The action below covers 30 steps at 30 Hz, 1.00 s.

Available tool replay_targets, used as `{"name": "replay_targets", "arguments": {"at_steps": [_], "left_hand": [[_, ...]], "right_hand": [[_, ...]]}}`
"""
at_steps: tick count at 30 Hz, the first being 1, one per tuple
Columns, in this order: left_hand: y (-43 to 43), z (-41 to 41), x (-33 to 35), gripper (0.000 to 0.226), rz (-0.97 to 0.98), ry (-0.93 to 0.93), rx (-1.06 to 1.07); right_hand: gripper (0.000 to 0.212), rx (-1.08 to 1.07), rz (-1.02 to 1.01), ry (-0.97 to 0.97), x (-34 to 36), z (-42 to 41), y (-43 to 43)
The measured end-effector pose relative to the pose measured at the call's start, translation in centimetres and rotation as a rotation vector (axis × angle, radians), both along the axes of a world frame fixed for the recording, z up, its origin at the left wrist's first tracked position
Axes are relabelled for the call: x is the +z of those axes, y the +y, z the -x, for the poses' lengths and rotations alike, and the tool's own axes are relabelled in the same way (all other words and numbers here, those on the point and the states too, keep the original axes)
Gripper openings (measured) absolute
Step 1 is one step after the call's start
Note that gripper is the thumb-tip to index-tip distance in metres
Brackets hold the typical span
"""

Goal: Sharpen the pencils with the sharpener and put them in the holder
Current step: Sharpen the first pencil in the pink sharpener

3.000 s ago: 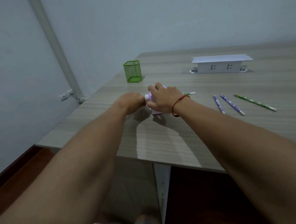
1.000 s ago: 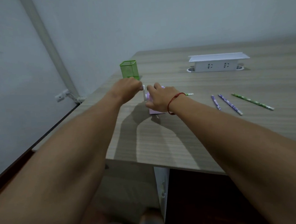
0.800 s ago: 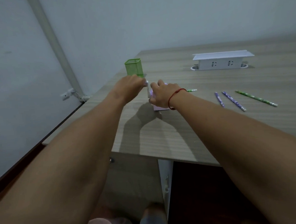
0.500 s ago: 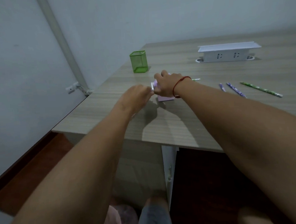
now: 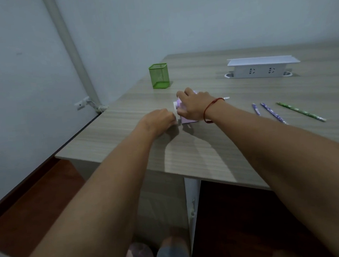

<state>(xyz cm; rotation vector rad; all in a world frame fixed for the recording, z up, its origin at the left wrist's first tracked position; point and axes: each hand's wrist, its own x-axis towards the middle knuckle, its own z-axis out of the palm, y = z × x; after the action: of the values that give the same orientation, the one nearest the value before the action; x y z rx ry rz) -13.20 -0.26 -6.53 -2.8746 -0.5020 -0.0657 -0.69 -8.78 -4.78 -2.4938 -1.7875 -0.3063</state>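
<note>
Right hand (image 5: 195, 106) clamps boxy lilac sharpener (image 5: 186, 120).

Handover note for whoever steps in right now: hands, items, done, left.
Left hand: closed on the white crank at the left end of the purple sharpener.
Right hand: pressing down on the sharpener's top, steadying it on the table.
One pencil sticks out of the sharpener's right side, mostly hidden behind the wrist.
Three pencils lie loose to the right: two purple, one green.
Green mesh holder stands behind the sharpener; no pencils visible in it.
Done: nothing delivered. Left: finish this pencil, sharpen the other three, put all in the holder.
</note>
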Motion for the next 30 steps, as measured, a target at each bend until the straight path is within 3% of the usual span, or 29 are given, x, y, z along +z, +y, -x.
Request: {"name": "replay_targets", "arguments": {"at_steps": [11, 21, 30], "left_hand": [[3.1, -2.4, 0.9, 0.031, -0.145, 0.101, -0.009], [3.5, -2.5, 5.4, 0.029, -0.216, -0.166, -0.086], [0.5, 1.3, 2.7, 0.024, -0.129, -0.294, -0.1]], "right_hand": [[0.052, -0.004, -0.037, -0.031, 0.1, 0.0, 0.0], [0.049, -0.083, -0.045, -0.002, 0.4, 0.8, 0.0], [0.05, -0.094, 0.057, 0.018, 1.1, 1.1, 0.4]]}}
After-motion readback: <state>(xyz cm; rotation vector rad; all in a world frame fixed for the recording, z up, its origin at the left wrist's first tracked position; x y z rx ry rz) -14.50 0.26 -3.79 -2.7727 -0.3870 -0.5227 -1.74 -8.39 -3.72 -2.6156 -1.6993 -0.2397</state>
